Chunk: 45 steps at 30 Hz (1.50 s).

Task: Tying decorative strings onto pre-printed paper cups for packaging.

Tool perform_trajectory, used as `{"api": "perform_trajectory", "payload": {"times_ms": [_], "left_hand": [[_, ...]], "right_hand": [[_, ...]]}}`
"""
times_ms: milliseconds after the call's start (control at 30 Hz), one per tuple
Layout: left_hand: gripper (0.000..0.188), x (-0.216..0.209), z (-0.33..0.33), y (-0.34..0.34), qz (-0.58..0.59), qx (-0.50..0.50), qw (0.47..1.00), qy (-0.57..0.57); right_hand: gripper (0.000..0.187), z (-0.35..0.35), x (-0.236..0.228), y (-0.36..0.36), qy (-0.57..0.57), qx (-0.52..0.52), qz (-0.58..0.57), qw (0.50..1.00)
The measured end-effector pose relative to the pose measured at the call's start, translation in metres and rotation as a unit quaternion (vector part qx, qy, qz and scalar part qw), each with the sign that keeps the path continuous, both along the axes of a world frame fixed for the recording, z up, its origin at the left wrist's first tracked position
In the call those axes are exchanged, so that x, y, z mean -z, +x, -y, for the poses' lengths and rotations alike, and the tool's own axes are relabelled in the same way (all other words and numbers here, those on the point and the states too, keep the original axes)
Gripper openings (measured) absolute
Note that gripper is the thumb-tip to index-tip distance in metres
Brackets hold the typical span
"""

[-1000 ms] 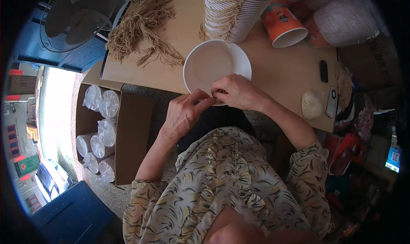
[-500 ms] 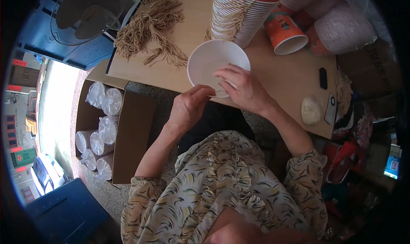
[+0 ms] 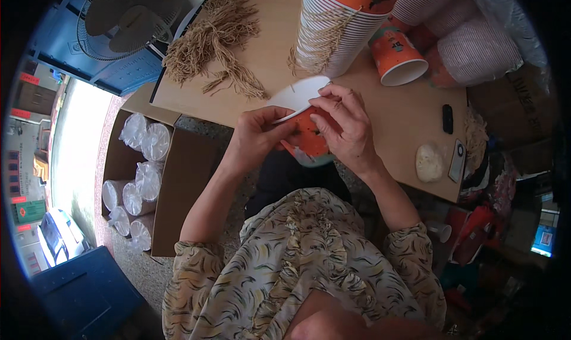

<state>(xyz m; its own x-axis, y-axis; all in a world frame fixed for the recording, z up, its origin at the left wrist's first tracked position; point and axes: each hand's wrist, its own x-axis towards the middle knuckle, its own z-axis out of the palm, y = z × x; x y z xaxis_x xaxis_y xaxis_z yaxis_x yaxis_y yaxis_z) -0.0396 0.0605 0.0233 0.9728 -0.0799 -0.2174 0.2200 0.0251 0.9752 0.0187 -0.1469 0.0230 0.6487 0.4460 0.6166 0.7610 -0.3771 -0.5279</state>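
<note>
I see the left hand (image 3: 257,132) pinching an orange cup (image 3: 311,139) by its rim, tilted between both hands; the right hand (image 3: 350,126), half curled, touches it, its grip unclear. Beyond them stand stacked cups (image 3: 342,34).

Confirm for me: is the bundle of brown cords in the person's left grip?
No: the left grip holds the orange paper cup near its rim, while the cord bundle lies on the table.
</note>
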Motion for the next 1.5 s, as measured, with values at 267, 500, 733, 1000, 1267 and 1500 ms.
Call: {"api": "perform_trajectory", "payload": {"times_ms": [267, 500, 733, 1000, 1267, 1500], "left_hand": [[0.03, 0.011, 0.002, 0.003, -0.01, -0.002, 0.994, -0.107], [0.037, 0.006, 0.01, 0.003, -0.023, -0.033, 0.991, -0.131], [0.039, -0.009, 0.021, -0.004, 0.032, -0.052, 0.996, -0.061], [0.04, -0.008, 0.031, -0.006, 0.085, -0.095, 0.992, 0.001], [0.051, 0.024, 0.033, 0.006, 0.167, -0.125, 0.965, 0.156], [0.05, 0.049, 0.032, 0.007, 0.167, -0.131, 0.959, 0.187]], "right_hand": [[0.033, -0.001, 0.013, -0.001, 0.001, 0.002, -0.019, 1.0], [0.031, -0.007, 0.015, -0.008, -0.023, 0.009, 0.023, 0.999], [0.022, -0.01, 0.015, -0.005, 0.023, 0.012, 0.039, 0.999], [0.018, -0.017, 0.023, -0.003, 0.022, 0.015, 0.032, 0.999], [0.01, -0.002, 0.06, -0.011, 0.229, -0.042, -0.339, 0.912], [0.02, 0.009, 0.093, -0.007, 0.314, -0.088, -0.523, 0.787]]}}
